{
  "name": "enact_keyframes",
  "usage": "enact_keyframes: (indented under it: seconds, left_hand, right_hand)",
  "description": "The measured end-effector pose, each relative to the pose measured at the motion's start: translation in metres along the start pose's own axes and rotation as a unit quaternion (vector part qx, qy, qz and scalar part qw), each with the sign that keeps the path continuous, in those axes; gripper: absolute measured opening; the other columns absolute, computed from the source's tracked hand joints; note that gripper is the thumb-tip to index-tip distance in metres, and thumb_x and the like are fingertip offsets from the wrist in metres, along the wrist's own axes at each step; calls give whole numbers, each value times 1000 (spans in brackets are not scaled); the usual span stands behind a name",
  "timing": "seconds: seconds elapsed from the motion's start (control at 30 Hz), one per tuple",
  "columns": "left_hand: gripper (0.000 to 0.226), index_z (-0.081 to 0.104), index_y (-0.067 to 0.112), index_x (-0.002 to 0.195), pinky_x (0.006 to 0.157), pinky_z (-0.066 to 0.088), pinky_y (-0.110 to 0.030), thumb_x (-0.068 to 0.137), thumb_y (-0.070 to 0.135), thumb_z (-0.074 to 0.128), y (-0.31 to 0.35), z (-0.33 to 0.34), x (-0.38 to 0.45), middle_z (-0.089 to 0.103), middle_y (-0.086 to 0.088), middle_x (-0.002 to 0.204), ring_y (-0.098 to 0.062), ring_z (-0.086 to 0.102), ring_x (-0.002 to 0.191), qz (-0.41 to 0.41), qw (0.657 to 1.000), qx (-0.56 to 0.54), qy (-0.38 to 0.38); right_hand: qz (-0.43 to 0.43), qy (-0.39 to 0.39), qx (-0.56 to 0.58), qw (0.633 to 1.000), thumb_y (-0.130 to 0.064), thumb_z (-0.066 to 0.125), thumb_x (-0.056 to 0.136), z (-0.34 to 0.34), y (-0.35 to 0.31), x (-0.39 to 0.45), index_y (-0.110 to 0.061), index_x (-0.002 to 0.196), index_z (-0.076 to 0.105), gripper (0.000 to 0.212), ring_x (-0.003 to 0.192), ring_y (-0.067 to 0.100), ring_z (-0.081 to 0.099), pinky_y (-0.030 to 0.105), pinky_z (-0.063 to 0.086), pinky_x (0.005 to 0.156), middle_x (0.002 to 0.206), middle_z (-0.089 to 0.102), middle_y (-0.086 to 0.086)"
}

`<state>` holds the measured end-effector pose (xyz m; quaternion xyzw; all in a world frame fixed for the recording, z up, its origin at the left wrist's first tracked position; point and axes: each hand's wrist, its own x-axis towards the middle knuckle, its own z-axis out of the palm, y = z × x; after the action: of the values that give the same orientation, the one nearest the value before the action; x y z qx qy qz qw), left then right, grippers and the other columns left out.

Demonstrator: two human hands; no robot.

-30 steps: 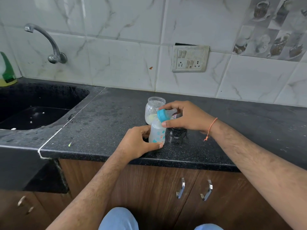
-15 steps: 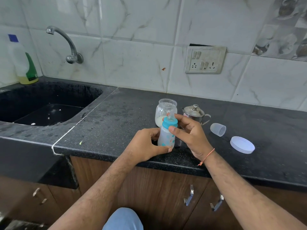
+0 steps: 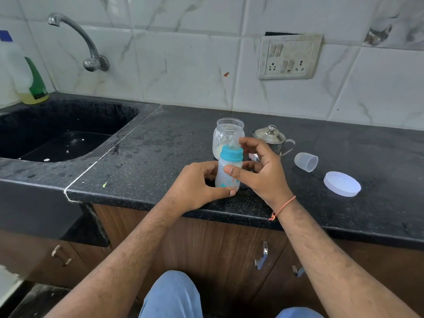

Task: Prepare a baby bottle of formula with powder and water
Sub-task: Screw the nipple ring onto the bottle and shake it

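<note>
My left hand (image 3: 197,184) holds the baby bottle (image 3: 228,174) at its lower part, with the fingers curled around the body and the thumb lying along the front near the base. The bottle stands upright on the black counter (image 3: 160,143), close to the front edge. Its teal collar (image 3: 231,154) sits on the neck, and the clear nipple (image 3: 234,143) rises above it.

My right hand (image 3: 261,171) is on the other side of the bottle. The thumb presses on the bottle body just below the collar, and the other fingers are curved above and behind the nipple; I cannot tell if they touch it.

Just behind the bottle stands an open glass jar (image 3: 229,136) with pale powder at the bottom. To the right of the jar is a small steel pot (image 3: 273,137) with a lid and a handle. Further right, a clear bottle cap (image 3: 306,161) lies on its side, and near it a white jar lid (image 3: 341,183) lies flat on the counter, apart from the cap.

At the left is the dark sink (image 3: 57,134), with the tap (image 3: 78,40) on the tiled wall above it and a bottle of dish liquid (image 3: 29,81) in the corner. A switch plate (image 3: 290,57) is fixed on the wall behind the counter.
</note>
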<state>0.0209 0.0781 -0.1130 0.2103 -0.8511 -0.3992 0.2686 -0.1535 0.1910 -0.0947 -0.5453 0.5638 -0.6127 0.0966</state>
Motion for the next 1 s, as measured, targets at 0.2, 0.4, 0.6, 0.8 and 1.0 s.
enact_keyframes:
  seconds: [0.2, 0.4, 0.6, 0.8, 1.0]
  left_hand:
    - [54, 77, 29, 131, 106, 60, -32, 81, 33, 98, 0, 0, -1, 82, 21, 114, 6, 76, 107, -4, 1000, -5, 2]
    - [56, 77, 28, 132, 107, 60, -34, 81, 33, 98, -1, 1, 0, 82, 20, 116, 4, 76, 110, -3, 1000, -7, 0]
    - [54, 78, 27, 130, 107, 60, -35, 80, 33, 98, -3, 1, 0, 82, 19, 116, 3, 76, 109, -1, 1000, -12, 1]
    - [57, 76, 28, 133, 109, 60, -36, 80, 34, 98, -4, 1, 1, 82, 20, 118, 3, 76, 112, 0, 1000, -9, -2]
    - [61, 75, 29, 137, 109, 59, -34, 81, 33, 98, -2, 1, 0, 81, 20, 120, 4, 75, 112, 3, 1000, -5, -3]
  right_hand:
    - [32, -26, 40, 998, -37, 80, 88, 5, 4, -2, -19, 146, 61, 64, 129, 19, 66, 55, 58, 102, 142, 68, -2]
    - [29, -30, 41, 998, -29, 76, 94, 6, 7, -1, -22, 147, 59, 56, 127, 20, 67, 57, 57, 102, 143, 67, -1]
    - [17, -41, 41, 998, -34, 76, 93, 5, 8, -2, -27, 147, 59, 57, 132, 21, 63, 59, 57, 102, 145, 65, -4]
    - [4, -24, 28, 999, -19, 85, 88, 6, 4, -1, -36, 131, 63, 51, 121, 12, 66, 37, 60, 90, 129, 70, -18]
    - [-9, -12, 20, 1000, -23, 89, 84, 3, 2, -1, -30, 134, 62, 57, 124, 16, 62, 41, 62, 90, 132, 65, -9]
